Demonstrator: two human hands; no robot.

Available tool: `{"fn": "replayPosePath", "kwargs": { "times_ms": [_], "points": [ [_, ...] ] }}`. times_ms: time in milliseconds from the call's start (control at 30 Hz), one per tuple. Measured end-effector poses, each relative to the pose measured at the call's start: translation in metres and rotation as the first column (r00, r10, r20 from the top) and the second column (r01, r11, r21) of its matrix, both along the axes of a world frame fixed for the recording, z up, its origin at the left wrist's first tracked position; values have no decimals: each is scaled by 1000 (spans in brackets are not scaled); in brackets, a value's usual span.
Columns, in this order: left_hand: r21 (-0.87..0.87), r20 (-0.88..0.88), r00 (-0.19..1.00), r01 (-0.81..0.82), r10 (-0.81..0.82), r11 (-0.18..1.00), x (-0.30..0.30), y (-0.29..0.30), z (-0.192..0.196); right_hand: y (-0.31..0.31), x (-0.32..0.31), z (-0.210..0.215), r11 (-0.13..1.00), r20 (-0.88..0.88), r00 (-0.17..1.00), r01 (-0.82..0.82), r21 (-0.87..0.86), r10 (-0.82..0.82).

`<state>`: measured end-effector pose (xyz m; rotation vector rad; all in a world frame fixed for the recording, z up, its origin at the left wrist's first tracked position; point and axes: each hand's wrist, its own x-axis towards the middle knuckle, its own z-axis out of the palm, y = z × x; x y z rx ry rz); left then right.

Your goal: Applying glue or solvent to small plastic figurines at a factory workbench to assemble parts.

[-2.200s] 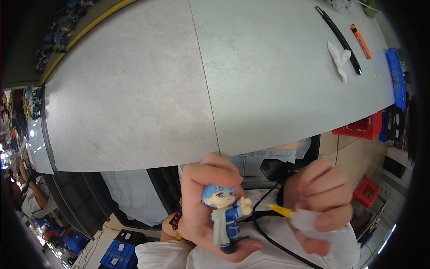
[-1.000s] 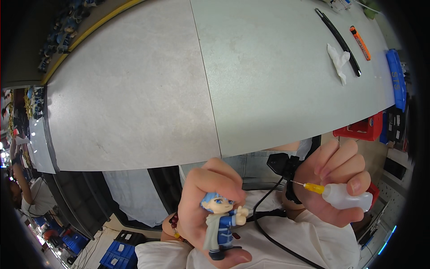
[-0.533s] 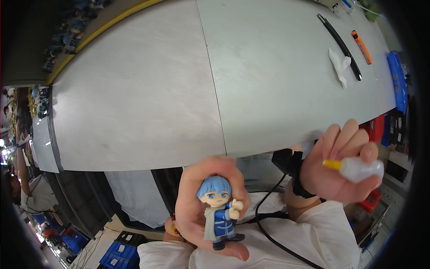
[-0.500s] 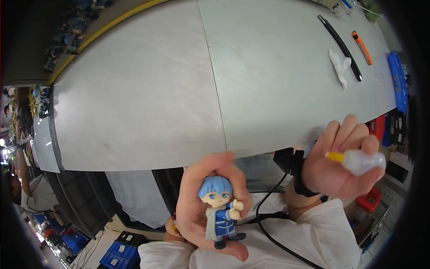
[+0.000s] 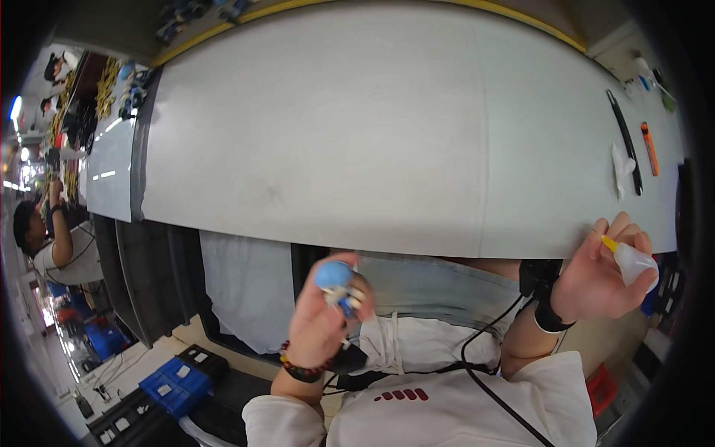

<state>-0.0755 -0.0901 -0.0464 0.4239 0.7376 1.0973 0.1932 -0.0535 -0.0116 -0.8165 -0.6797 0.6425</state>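
Note:
A small blue-haired figurine (image 5: pixel 333 276) in blue clothes, blurred by motion, is in my left hand (image 5: pixel 309 316). My fingers wrap round it just in front of the table's near edge, above my lap. At the right, my right hand (image 5: pixel 585 287) is closed on a white squeeze bottle (image 5: pixel 634 267) with a yellow nozzle. That bottle lies tilted across my fingers, nozzle toward the upper left. My right hand is by the table's near right corner, apart from the figurine.
The pale table (image 5: pixel 320 134) spreads ahead. On its right lie a black pen-like tool (image 5: pixel 625 141), an orange cutter (image 5: pixel 649 149) and a crumpled white tissue (image 5: pixel 620 171). A black cable (image 5: pixel 477 376) crosses my shirt. Blue bins (image 5: pixel 177 386) stand lower left; a person (image 5: pixel 56 238) sits far left.
The view has swung left. My left hand has drawn the figurine away from the camera and turned it, so its face no longer shows. The right hand still holds the bottle.

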Motion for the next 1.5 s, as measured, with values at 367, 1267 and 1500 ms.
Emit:
{"fn": "replayPosePath", "kwargs": {
  "times_ms": [367, 1267, 1500],
  "points": [
    [99, -747, 514, -541, 421, 835, -198, 58, -161, 3, -6, -6, 989, 38, 989, 145, 30, -146],
    [468, -574, 153, -745, 805, 475, -225, 131, -215, -19, 34, -36, 935, 55, 935, 348, 66, -351],
    [822, -407, 12, -430, 913, 372, -163, 69, 27, -7, 21, -43, 974, -103, 974, 211, 86, -202]
  ]
}}
